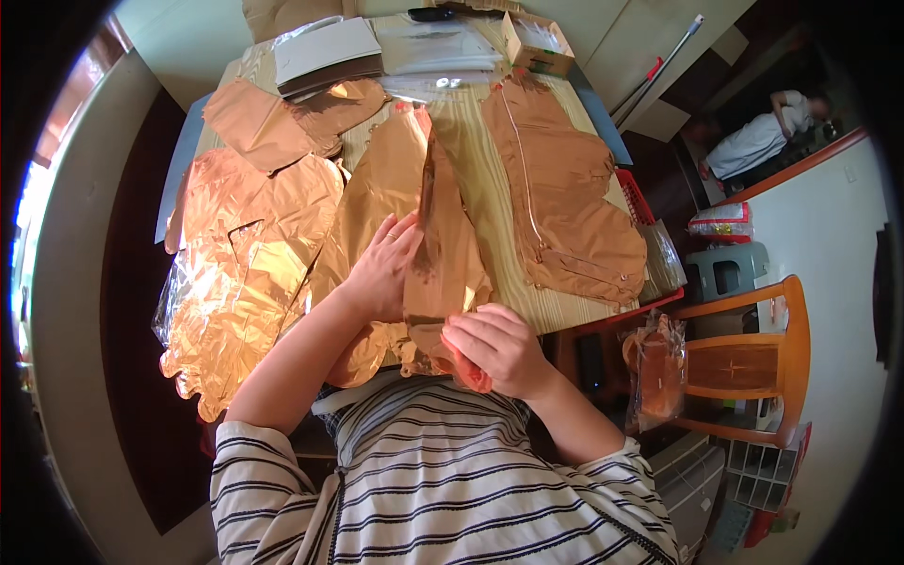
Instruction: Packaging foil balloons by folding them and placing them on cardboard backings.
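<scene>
A flat copper-coloured foil balloon (377, 179) lies in front of me, partly folded lengthwise, its near end hanging over the table's front edge. My left hand (386, 268) rests on it with the fingers stretched out, beside the raised fold. Lower and to the right, the curled fingers of my right hand (499, 348) grip the balloon's near end, where a reddish part shows under them. On the left is a heap of crinkled, shiny foil balloons (254, 273). A folded foil balloon (565, 188) lies flat on the right side.
The wooden table (490, 226) carries a stack of white sheets (330, 56), clear plastic bags (438, 47) and an open carton (537, 45) at the back. A wooden chair (734, 363) and a grey-green stool (730, 270) stand at right. Another person (767, 137) is farther off.
</scene>
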Motion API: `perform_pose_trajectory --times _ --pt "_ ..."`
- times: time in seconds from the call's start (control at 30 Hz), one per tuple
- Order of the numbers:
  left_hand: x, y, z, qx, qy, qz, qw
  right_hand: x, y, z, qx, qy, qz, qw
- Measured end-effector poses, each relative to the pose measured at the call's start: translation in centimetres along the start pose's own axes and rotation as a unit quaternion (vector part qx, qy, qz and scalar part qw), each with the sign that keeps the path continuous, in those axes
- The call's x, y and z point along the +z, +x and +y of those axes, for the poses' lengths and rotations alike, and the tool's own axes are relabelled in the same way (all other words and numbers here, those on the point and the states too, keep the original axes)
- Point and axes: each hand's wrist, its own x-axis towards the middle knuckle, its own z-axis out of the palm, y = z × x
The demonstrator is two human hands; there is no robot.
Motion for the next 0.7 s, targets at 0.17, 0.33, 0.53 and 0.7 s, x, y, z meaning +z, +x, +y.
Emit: perform_pose_trajectory --times 0.17,0.33,0.53,0.7 --pt "0.9 -0.4 -0.5 0.015 -0.002 0.022 1.000 -1.7 0.1 1.6 0.049 0.195 -0.077 0.977" --pt "-0.4 -0.1 0.3 -0.007 0.001 0.000 1.000 -4.1 2.6 6.6 0.248 0.194 -0.035 0.949" --pt "-0.2 0.2 0.2 0.000 -0.018 0.012 1.000 1.9 4.5 14.5 0.196 -0.074 -0.147 0.967" --pt "-0.8 -0.1 0.5 -0.014 0.018 -0.023 0.999 3.8 5.7 12.8 0.175 -0.107 -0.248 0.947"
